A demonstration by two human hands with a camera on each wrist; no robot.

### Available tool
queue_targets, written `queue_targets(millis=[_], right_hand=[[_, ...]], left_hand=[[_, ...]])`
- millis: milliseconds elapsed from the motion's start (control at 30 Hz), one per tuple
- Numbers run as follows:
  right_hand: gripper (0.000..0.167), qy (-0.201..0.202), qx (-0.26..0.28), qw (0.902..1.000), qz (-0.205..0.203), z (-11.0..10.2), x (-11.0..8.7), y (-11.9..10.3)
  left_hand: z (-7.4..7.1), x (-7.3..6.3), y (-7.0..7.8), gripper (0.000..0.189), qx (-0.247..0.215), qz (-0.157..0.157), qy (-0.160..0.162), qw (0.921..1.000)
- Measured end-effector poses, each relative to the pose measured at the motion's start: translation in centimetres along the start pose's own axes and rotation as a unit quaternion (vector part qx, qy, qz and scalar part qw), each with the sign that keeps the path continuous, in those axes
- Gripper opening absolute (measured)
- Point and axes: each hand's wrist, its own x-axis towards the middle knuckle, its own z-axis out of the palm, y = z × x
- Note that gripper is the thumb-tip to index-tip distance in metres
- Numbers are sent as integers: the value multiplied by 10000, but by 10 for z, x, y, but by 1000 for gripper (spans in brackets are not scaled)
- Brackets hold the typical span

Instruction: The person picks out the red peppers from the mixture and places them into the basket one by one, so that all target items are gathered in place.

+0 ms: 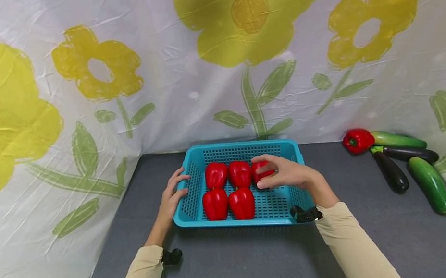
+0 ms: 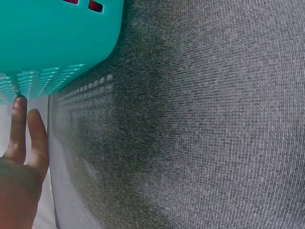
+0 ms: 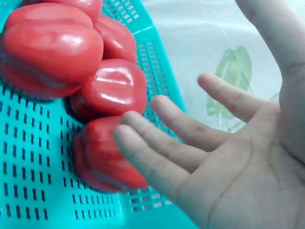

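A turquoise perforated basket [image 1: 241, 224] holds several red bell peppers [image 1: 215, 175] lying in two rows. At its left end my left hand [image 1: 168, 198] has fingers at the rim. In the left wrist view two extended fingers of the left hand [image 2: 21, 157] reach up to the basket's slotted side [image 2: 57, 43]. Over the right part of the basket, my right hand [image 1: 282, 172] hovers around the back-row right pepper [image 1: 260, 170] and partly hides it. From the right wrist, the right hand [image 3: 228, 152] shows spread fingers, their tips overlapping the nearest pepper [image 3: 107, 155] in view; contact cannot be told.
On the grey table [image 1: 244, 271], to the right, lie another red bell pepper [image 1: 357, 141], a light green zucchini [image 1: 400, 139], two dark eggplants [image 1: 390, 171] and a green cucumber [image 1: 430, 184]. A flower-printed curtain [image 1: 173, 98] hangs behind the table.
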Motion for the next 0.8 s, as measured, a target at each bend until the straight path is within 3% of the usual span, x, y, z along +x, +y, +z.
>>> queue_targets(millis=[300, 533, 800], right_hand=[[60, 962, 32, 9948, -341, -5, -17, 0], [36, 1943, 241, 9782, -686, -5, -31, -4], [33, 2359, 701, 9636, -1041, -10, -50, 0]], left_hand=[[-1, -1, 0, 34, 10, 13, -44, 10000], [0, 0, 0, 35, -23, -69, -38, 10000], [0, 0, -1, 35, -8, -63, -40, 10000]])
